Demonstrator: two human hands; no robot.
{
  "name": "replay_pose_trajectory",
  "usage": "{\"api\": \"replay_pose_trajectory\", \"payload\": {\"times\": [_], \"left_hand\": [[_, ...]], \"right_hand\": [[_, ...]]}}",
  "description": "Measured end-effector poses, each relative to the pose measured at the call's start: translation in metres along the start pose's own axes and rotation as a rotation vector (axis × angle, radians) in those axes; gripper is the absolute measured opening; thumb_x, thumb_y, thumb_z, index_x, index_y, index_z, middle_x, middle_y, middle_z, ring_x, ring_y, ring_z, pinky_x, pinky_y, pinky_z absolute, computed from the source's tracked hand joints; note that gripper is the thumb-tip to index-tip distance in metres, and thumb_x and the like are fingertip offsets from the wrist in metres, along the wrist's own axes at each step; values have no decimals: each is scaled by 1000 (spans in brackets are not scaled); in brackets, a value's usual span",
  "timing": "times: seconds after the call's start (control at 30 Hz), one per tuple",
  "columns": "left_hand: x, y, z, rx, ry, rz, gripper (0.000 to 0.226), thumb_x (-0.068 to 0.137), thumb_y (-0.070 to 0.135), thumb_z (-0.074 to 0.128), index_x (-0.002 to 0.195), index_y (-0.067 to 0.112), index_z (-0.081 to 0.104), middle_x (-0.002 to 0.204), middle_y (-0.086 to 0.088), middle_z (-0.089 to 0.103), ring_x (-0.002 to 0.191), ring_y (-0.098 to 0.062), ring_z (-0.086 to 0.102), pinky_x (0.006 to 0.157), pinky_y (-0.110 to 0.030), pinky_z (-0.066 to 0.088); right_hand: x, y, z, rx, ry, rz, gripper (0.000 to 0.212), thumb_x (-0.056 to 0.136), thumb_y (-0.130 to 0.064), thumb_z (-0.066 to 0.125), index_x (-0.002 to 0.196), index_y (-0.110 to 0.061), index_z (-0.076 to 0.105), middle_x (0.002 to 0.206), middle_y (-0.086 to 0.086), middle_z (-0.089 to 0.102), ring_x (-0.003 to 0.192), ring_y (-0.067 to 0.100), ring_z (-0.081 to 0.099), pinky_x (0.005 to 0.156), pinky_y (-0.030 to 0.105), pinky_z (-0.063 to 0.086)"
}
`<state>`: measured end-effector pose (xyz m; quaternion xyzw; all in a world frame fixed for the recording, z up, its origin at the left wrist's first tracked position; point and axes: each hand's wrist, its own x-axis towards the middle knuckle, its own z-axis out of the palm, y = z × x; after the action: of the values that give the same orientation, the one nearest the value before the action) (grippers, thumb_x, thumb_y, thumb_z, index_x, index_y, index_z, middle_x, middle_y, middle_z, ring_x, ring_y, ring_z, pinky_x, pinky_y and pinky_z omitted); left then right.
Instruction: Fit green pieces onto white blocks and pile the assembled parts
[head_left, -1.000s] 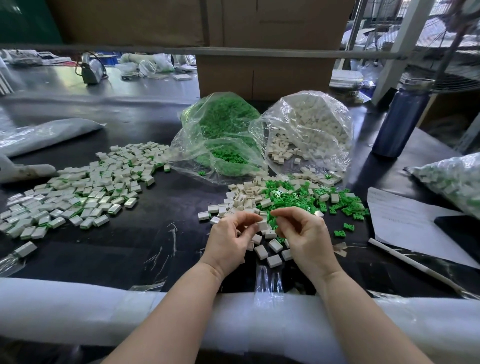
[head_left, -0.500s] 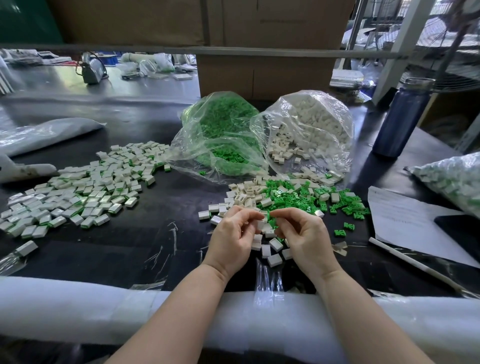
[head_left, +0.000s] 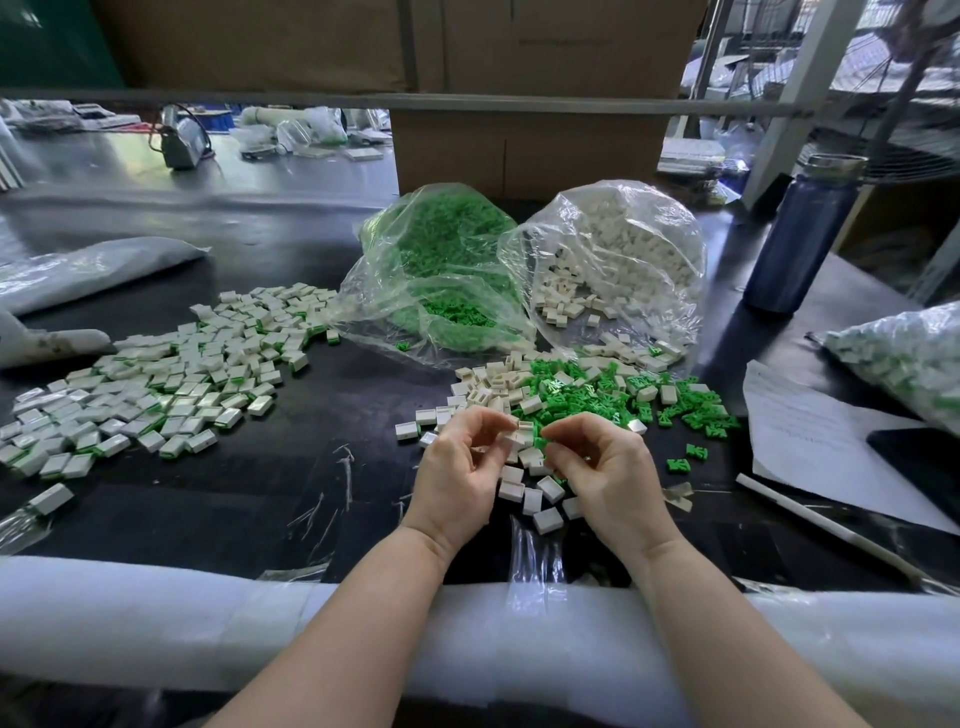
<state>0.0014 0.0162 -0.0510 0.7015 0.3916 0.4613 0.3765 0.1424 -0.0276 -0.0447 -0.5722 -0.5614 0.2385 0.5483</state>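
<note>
Centrally, both hands work close together just above the near edge of the loose parts heap. Left hand: fingers curled, thumb and forefinger pinching a white block at its tips. Right hand: fingers curled inward, tips brought near the left hand's; a bit of green shows just by its fingertips, but whether it holds a green piece I cannot tell. The two hands are near each other, not touching.

Under and beyond them on the dark desk: scattered white blocks nearest the person, then a mixed heap of green pieces and more white ones spreading to the right.

Left side of the desk: a wide, flat pile of assembled parts, white with green edges, well apart from the hands. One assembled part lies alone at the far left near edge.

Behind the loose heap: two clear plastic bags side by side, mouths toward the person, the bag of green pieces on the left, the bag of white blocks on the right, touching each other.

Right: dark blue bottle upright, sheet of paper, another filled bag at the edge. White foam padding runs along the desk's near edge; both forearms cross it.
</note>
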Motion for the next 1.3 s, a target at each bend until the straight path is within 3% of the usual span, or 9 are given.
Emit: {"api": "replay_pose_trajectory", "payload": {"times": [0.17, 0.33, 0.53, 0.73, 0.9, 1.03, 1.3], "left_hand": [[0, 0, 1, -4, -43, 5, 31, 90, 1, 54, 88, 32, 62, 96, -2, 60, 86, -17, 62, 81, -23, 52], [0, -1, 1, -56, -62, -60, 27, 86, 4, 61, 96, 28, 58, 88, 7, 60, 79, -12, 61, 77, -20, 52], [2, -1, 0, -197, -111, -131, 19, 80, 1, 67, 84, 19, 65, 82, 3, 67, 77, -6, 65, 78, -20, 53], [3, 0, -2, -259, -123, -168, 22, 80, -4, 65, 80, 18, 67, 77, 2, 68, 71, -4, 66, 68, -16, 52], [2, 5, -1, -251, -157, -173, 22, 81, -7, 62, 81, 14, 67, 76, 1, 67, 67, 0, 64, 69, -14, 52], [1, 7, 0, -237, -164, -156, 16, 82, -9, 60, 86, 5, 67, 76, 3, 64, 63, 4, 61, 65, -11, 49], [-1, 8, 3, -158, -155, -133, 21, 82, -5, 62, 80, 15, 68, 76, 2, 63, 64, 1, 59, 66, -14, 50]], "right_hand": [[0, -2, -1, -29, -2, -21, 21, 82, 2, 66, 80, -19, 65, 76, -7, 66, 70, -2, 59, 68, 8, 46], [0, -1, -1, -15, -7, -17, 17, 81, 1, 67, 83, -16, 68, 77, -7, 67, 71, -1, 61, 70, 10, 47], [-1, -3, 0, 66, -22, 16, 26, 79, 4, 69, 78, -22, 66, 74, -6, 68, 69, 2, 64, 70, 16, 52], [0, -3, 0, 39, -53, 77, 26, 79, 3, 69, 72, -21, 66, 67, -5, 66, 63, 3, 61, 64, 18, 52], [-1, -4, -1, 47, -88, 102, 24, 81, 5, 65, 74, -18, 67, 69, 10, 67, 62, 18, 60, 62, 35, 54], [-2, -5, -1, 43, -77, 111, 20, 80, 5, 67, 82, -15, 65, 66, 6, 65, 55, 10, 57, 57, 25, 51], [-2, -7, 0, 34, -73, 137, 22, 76, 9, 69, 76, -12, 63, 64, 3, 64, 54, 9, 58, 56, 22, 51]]}}
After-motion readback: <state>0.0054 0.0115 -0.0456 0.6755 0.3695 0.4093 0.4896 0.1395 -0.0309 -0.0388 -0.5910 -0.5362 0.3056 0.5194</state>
